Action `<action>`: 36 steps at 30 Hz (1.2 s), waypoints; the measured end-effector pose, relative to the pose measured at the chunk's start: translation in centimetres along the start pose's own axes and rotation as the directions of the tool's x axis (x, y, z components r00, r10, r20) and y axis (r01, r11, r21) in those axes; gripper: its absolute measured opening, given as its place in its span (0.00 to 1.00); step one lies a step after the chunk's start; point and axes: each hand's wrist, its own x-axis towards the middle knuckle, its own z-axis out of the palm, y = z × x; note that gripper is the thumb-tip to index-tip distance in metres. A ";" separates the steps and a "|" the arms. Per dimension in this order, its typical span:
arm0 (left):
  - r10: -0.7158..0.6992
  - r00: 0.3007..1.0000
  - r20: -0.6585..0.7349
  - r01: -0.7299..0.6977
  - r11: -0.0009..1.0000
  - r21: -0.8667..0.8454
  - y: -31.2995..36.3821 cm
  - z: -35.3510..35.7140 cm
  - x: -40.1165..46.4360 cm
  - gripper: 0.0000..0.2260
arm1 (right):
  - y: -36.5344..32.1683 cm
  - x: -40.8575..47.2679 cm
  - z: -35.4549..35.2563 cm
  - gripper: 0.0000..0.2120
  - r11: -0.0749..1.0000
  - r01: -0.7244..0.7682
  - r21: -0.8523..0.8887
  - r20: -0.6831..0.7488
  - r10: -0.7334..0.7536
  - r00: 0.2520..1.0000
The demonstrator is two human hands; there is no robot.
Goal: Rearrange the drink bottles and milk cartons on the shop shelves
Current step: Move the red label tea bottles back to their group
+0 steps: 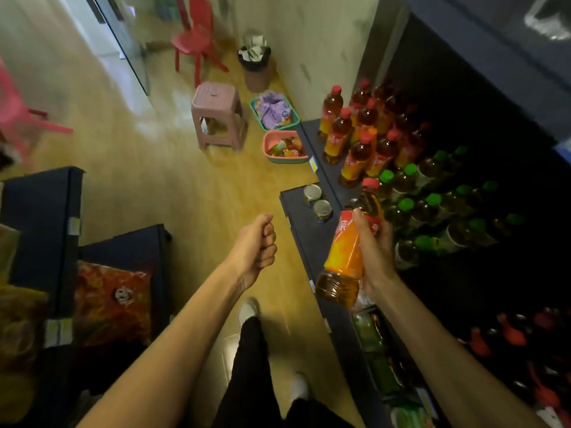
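My right hand (375, 251) grips a red-capped tea bottle with an orange label (346, 251), tilted, just in front of the dark shelf edge (306, 239). My left hand (258, 244) hangs over the floor with its fingers curled into a fist, holding nothing. On the shelf stand several red-capped tea bottles (355, 140) at the far end. Several green-capped bottles (432, 205) stand closer, to the right of the held bottle. Two cans (318, 202) sit on the shelf's front ledge.
A pink stool (217, 114), two baskets of snacks (282, 131), a bin (256, 67) and a red chair (194, 41) stand on the wooden floor. Low dark shelves with a red packet (114, 301) are at the left. More bottles (506, 335) fill the shelf below right.
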 end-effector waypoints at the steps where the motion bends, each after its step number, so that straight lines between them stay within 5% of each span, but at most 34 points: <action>1: -0.003 1.000 0.002 0.003 1.000 -0.002 1.3 -0.7 1.8 0.20 | -0.4 1.4 1.4 0.33 1.000 -0.003 -0.006 -0.008 0.003 1.000; 6: -0.040 0.999 0.034 0.038 0.999 0.031 8.7 -2.7 10.7 0.18 | -3.4 8.3 8.2 0.31 1.000 -0.012 -0.002 -0.089 0.012 0.996; 14: -0.123 0.974 0.188 0.089 0.979 0.183 17.6 -0.6 22.1 0.18 | -8.0 17.0 14.6 0.54 0.993 -0.085 0.078 -0.225 0.101 0.969; 24: -0.267 0.915 0.303 0.146 0.919 0.367 22.4 6.3 33.7 0.17 | -10.7 25.7 13.2 0.36 0.953 -0.125 0.277 -0.470 0.248 0.847; 31: -0.356 0.846 0.398 0.137 0.864 0.484 23.5 10.7 37.2 0.17 | -11.7 27.3 12.7 0.63 0.934 -0.118 0.337 -0.609 0.312 0.729; 36: -0.448 0.759 0.472 0.124 0.812 0.571 23.4 13.6 39.6 0.16 | -12.4 27.1 13.1 0.48 0.910 -0.043 0.413 -0.664 0.333 0.670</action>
